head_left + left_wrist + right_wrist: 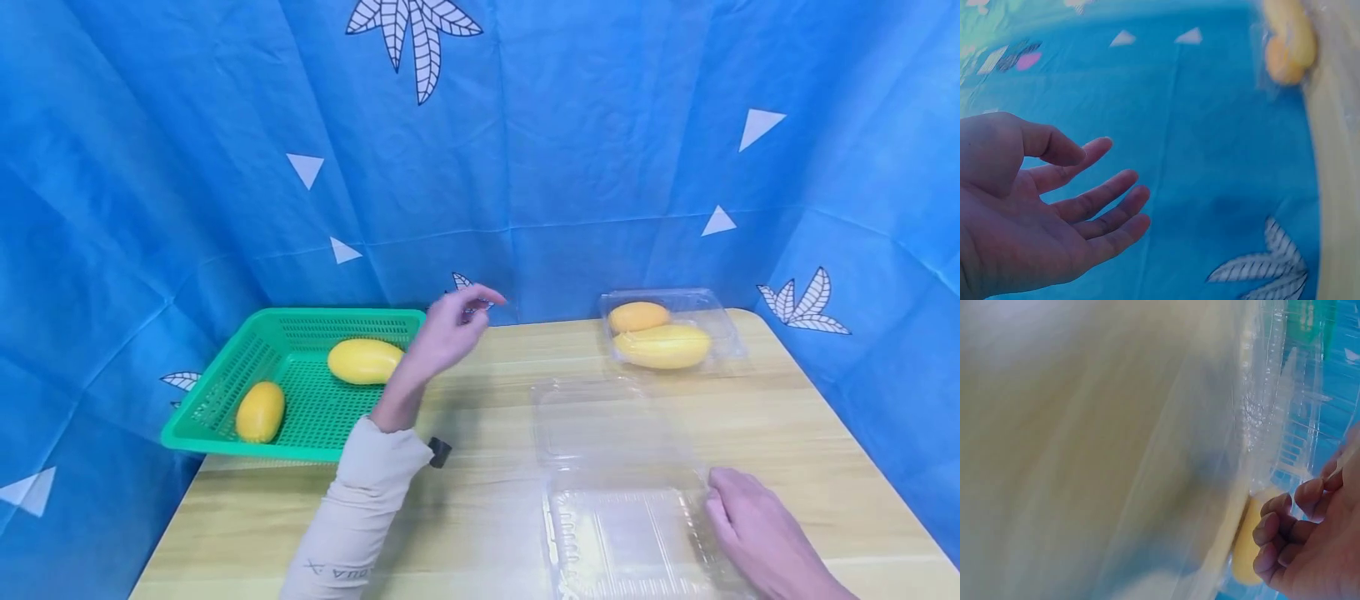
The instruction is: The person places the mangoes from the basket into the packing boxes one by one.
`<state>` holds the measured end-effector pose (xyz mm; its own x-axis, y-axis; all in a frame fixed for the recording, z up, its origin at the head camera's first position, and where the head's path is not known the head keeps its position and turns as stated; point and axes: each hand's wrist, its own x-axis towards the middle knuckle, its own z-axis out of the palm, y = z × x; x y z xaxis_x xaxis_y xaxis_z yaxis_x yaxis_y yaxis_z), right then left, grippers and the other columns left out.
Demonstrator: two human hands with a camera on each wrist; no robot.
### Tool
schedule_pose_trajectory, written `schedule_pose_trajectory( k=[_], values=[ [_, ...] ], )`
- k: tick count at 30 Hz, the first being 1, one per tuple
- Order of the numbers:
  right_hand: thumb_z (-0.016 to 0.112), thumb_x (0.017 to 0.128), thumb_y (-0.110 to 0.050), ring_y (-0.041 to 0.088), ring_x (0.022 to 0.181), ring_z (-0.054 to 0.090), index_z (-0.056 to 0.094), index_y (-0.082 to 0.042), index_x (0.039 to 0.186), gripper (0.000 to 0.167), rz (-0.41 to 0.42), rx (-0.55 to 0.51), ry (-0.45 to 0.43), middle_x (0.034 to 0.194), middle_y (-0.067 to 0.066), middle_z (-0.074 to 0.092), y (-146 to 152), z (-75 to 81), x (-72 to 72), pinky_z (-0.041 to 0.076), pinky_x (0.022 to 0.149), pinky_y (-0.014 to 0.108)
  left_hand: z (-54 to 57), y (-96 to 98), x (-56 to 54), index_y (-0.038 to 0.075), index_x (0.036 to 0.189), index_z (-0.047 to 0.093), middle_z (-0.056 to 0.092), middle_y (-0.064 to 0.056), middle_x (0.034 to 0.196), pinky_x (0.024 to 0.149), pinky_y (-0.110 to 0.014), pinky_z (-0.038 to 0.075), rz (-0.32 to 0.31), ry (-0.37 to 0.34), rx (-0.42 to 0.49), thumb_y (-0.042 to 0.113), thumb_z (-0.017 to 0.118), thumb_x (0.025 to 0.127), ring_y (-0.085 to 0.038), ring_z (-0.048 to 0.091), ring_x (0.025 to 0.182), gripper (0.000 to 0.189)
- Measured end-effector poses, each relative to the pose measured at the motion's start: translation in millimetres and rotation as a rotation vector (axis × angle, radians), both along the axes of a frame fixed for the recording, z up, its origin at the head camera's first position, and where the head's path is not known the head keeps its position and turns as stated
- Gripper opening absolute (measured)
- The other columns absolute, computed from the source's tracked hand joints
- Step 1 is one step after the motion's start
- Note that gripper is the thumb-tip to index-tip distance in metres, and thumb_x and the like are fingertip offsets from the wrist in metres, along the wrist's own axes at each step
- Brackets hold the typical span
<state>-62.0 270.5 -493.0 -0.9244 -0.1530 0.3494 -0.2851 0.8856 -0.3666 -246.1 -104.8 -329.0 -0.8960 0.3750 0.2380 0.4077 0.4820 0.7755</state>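
In the head view my left hand (450,329) hovers beside the green basket's right end, holding nothing. The left wrist view shows that hand (1054,200) with its fingers spread and loosely bent. An opened clear plastic clamshell box (630,533) lies on the table, its lid (592,421) folded back toward the far side. My right hand (765,529) is at the box's right edge. Its fingers (1266,528) are loosely curled in the right wrist view, with nothing seen gripped between them. Whether they touch the rim cannot be told.
The green basket (292,452) holds a yellow mango (363,361) and a smaller orange-yellow mango (260,412). At the back right, another clear box (723,329) contains two mangoes (663,346). Blue printed cloth (570,167) hangs behind and beside the wooden table (480,500).
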Motion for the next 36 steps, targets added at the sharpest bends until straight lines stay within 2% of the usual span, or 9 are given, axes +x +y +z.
schedule_pose_trajectory(
  k=[2, 5, 8, 12, 15, 20, 22, 29, 36],
  values=[
    [0.056, 0.088, 0.0, 0.005, 0.065, 0.027, 0.033, -0.023, 0.073, 0.036, 0.008, 0.014, 0.024, 0.068, -0.013, 0.024, -8, 1.4, -2.1, 0.028, 0.059, 0.025, 7.4, -13.3, -0.5, 0.006, 0.12, 0.071, 0.066, -0.009, 0.12, 0.062, -0.03, 0.042, 0.036, 0.008, 0.02, 0.0, 0.047, 0.1, -0.024, 0.053, 0.077, 0.032],
    [0.057, 0.087, -0.001, 0.006, 0.065, 0.027, 0.032, -0.023, 0.072, 0.036, 0.02, 0.036, 0.044, 0.068, -0.013, 0.023, -18, 2.4, -5.8, 0.029, 0.061, 0.026, 18.0, -32.3, -0.1, 0.005, 0.124, 0.069, 0.065, -0.009, 0.126, 0.061, -0.031, 0.04, 0.06, 0.001, 0.022, 0.002, 0.046, 0.101, -0.025, 0.057, 0.085, 0.032],
    [0.057, 0.089, -0.003, 0.008, 0.066, 0.03, 0.034, -0.024, 0.072, 0.035, 0.022, 0.05, 0.018, 0.068, -0.013, 0.025, -27, 5.3, -8.6, 0.03, 0.065, 0.029, 26.4, -50.4, 1.2, 0.005, 0.127, 0.067, 0.062, -0.009, 0.134, 0.072, -0.035, 0.045, 0.092, -0.011, 0.006, 0.002, 0.045, 0.102, -0.028, 0.061, 0.104, 0.034],
    [0.053, 0.093, -0.007, 0.011, 0.068, 0.032, 0.037, -0.023, 0.073, 0.03, 0.005, 0.087, -0.045, 0.068, -0.01, 0.03, -38, 10.6, -12.3, 0.03, 0.068, 0.031, 31.7, -71.2, 0.4, 0.007, 0.129, 0.066, 0.059, -0.01, 0.139, 0.088, -0.041, 0.046, 0.145, -0.011, -0.05, 0.003, 0.043, 0.102, -0.029, 0.058, 0.112, 0.036],
    [0.051, 0.095, -0.009, 0.013, 0.068, 0.033, 0.038, -0.022, 0.074, 0.028, 0.003, 0.115, -0.056, 0.069, -0.008, 0.031, -45, 12.7, -16.1, 0.03, 0.068, 0.031, 33.2, -85.1, -1.5, 0.007, 0.129, 0.065, 0.057, -0.011, 0.139, 0.086, -0.042, 0.046, 0.161, 0.004, -0.107, 0.005, 0.041, 0.101, -0.029, 0.057, 0.102, 0.037],
    [0.05, 0.094, -0.01, 0.014, 0.068, 0.033, 0.038, -0.021, 0.074, 0.027, 0.01, 0.127, -0.033, 0.069, -0.007, 0.032, -53, 12.3, -21.7, 0.03, 0.067, 0.031, 36.1, -105.0, -6.0, 0.006, 0.129, 0.065, 0.058, -0.014, 0.133, 0.068, -0.04, 0.038, 0.177, 0.044, -0.194, 0.006, 0.041, 0.101, -0.03, 0.046, 0.073, 0.037],
    [0.05, 0.094, -0.009, 0.014, 0.067, 0.033, 0.038, -0.021, 0.073, 0.027, 0.009, 0.122, -0.026, 0.069, -0.007, 0.032, -55, 11.9, -24.4, 0.03, 0.066, 0.031, 38.2, -111.0, -8.3, 0.005, 0.129, 0.065, 0.058, -0.016, 0.133, 0.068, -0.04, 0.038, 0.177, 0.055, -0.213, 0.006, 0.041, 0.102, -0.031, 0.045, 0.071, 0.036],
    [0.049, 0.093, -0.009, 0.015, 0.065, 0.033, 0.039, -0.02, 0.073, 0.026, 0.021, 0.102, -0.024, 0.066, -0.006, 0.032, -62, 10.6, -38.1, 0.031, 0.065, 0.031, 44.6, -126.0, -15.3, 0.004, 0.131, 0.063, 0.062, -0.017, 0.131, 0.079, -0.043, 0.042, 0.156, 0.06, -0.276, 0.012, 0.042, 0.105, -0.031, 0.054, 0.095, 0.034],
    [0.049, 0.095, -0.009, 0.017, 0.064, 0.035, 0.04, -0.018, 0.073, 0.025, 0.021, 0.103, -0.014, 0.066, -0.003, 0.035, -69, 11.1, -53.1, 0.033, 0.063, 0.032, 38.8, -141.6, -28.8, 0.001, 0.131, 0.062, 0.061, -0.021, 0.134, 0.098, -0.058, 0.046, 0.088, 0.02, -0.372, 0.011, 0.049, 0.106, -0.038, 0.055, 0.12, 0.03]
  ],
)
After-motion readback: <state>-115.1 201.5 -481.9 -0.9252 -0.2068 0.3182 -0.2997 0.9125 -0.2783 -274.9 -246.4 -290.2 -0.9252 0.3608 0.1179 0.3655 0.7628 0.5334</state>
